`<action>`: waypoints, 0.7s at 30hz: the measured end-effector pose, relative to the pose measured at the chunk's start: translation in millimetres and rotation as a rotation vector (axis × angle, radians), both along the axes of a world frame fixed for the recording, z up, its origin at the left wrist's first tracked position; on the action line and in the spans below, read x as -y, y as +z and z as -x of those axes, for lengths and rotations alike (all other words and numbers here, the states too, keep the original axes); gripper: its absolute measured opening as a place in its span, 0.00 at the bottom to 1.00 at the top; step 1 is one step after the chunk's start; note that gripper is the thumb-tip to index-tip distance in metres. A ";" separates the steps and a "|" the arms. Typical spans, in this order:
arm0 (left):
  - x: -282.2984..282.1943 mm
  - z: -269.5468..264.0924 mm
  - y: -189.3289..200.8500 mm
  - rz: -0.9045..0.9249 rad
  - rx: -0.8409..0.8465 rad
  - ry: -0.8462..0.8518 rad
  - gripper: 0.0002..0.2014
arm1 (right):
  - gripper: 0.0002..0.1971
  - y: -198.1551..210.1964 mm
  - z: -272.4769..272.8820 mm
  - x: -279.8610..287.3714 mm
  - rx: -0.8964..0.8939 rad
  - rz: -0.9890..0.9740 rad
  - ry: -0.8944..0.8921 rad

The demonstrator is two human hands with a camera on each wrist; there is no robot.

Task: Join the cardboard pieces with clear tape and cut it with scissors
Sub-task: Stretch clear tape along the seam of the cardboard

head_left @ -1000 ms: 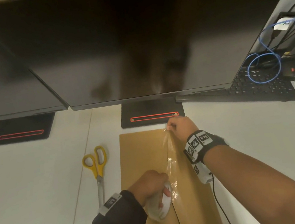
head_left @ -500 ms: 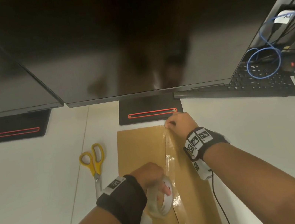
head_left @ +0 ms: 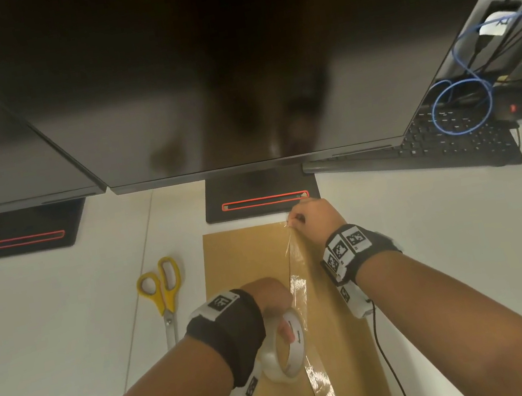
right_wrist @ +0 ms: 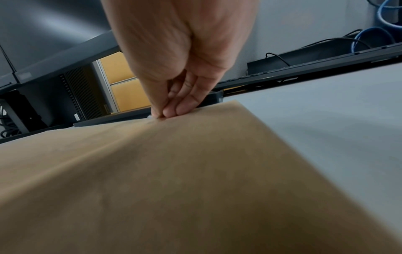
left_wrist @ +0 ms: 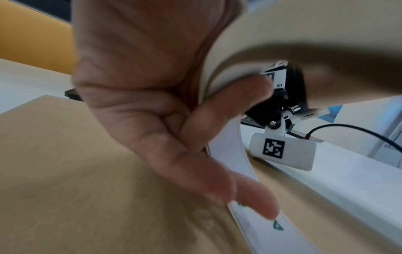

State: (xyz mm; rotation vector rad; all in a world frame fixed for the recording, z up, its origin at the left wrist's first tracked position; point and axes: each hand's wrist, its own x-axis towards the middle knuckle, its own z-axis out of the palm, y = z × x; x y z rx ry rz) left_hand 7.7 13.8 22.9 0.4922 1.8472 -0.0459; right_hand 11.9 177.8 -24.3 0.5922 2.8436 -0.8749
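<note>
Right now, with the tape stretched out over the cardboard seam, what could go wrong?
1. The clear tape already looks wrinkled, so it may crease or land off the seam between the cardboard pieces.
2. The right hand only pinches the far tip; a slip could let the tape spring back.
3. The scissors lie untouched, and the left hand holds the tape roll, so cutting needs a free hand.

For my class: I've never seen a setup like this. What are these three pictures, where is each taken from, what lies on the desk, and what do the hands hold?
No machine here: a person works with bare hands, wearing three cameras. The wide picture comes from the head, looking down; the two close ones come from the wrists, looking along the fingers. On the desk lie two cardboard pieces side by side, and yellow scissors to their left, untouched. The left hand grips a tape roll. The right hand pinches the tape's free end at the cardboard's far edge. The tape strip runs along the seam between them.
</note>
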 end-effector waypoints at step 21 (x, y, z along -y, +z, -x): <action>-20.9 5.5 -7.3 0.025 -0.171 -0.157 0.14 | 0.07 -0.6 -3.2 2.5 -0.046 0.030 0.062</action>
